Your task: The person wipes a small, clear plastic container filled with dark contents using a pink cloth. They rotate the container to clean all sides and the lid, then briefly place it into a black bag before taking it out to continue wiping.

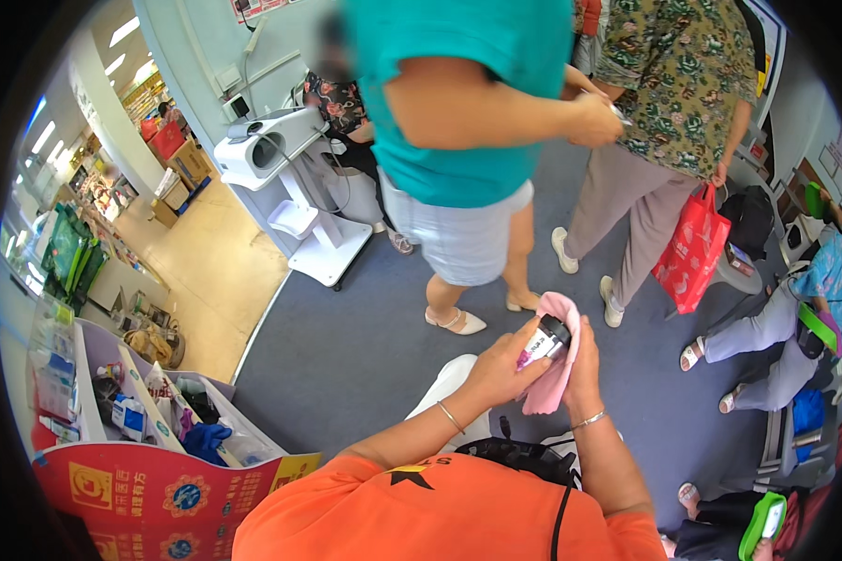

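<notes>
My left hand (509, 368) grips a small jar (537, 346) with a black lid (556, 331) and a white label that bears writing. The jar is tilted, its lid pointing up and to the right. A pink cloth (556, 386) wraps the jar's right side and hangs down below it. My right hand (585, 366) presses the cloth against the jar from the right. Both hands are raised in front of my orange shirt (421, 505), over the dark floor. Most of my right fingers are hidden behind the cloth.
A person in a teal shirt (456, 168) stands just ahead, beside another in a patterned shirt (673, 84) with a red bag (693, 252). A blood pressure monitor (256, 156) sits on a white wheeled cart (331, 252). A display bin (147, 491) stands left; seated people line the right.
</notes>
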`<state>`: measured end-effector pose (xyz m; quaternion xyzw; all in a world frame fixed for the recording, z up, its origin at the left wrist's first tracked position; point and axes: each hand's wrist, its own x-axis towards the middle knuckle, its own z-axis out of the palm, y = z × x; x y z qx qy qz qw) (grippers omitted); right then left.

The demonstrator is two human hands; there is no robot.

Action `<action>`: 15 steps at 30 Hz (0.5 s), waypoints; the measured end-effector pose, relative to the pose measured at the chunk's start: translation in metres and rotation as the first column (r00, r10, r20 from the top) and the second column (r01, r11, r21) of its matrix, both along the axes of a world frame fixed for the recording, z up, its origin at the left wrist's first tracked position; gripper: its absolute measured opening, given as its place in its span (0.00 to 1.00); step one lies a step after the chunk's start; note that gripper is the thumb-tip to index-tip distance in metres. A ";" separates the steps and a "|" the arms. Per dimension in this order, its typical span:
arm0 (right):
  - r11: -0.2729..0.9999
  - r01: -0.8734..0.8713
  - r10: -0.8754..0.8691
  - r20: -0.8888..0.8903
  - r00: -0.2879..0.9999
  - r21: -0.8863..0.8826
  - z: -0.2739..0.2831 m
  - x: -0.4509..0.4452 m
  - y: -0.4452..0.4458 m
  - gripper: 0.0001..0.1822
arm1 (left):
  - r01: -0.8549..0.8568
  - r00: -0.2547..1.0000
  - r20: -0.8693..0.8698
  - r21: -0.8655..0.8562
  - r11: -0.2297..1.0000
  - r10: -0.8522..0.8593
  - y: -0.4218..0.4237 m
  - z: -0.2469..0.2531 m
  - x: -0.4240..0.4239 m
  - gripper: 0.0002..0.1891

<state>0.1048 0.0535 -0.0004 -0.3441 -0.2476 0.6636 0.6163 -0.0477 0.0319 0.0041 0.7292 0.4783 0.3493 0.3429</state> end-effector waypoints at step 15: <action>0.815 -0.551 0.574 0.382 0.724 -0.179 -0.019 -0.034 0.001 0.24 | 0.208 0.950 0.308 -0.528 0.823 -0.043 -0.010 -0.039 -0.091 0.30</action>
